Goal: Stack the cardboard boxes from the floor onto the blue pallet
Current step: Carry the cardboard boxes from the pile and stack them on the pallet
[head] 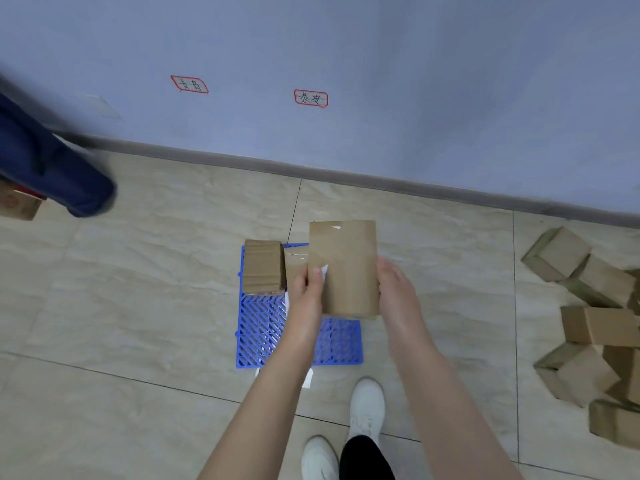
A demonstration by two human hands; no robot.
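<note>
A taped cardboard box [344,268] was clamped side-on between left hand [308,289] and right hand [398,292], fingers closed on it, over the blue pallet [263,327], presumably for the free slot at 3 o'clock of two boxes already placed [265,266]; loose boxes [588,323] remained floor-side at 3 o'clock.

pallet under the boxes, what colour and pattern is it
Bright blue pallet, an open lattice grid; shows best in the head view.
</note>
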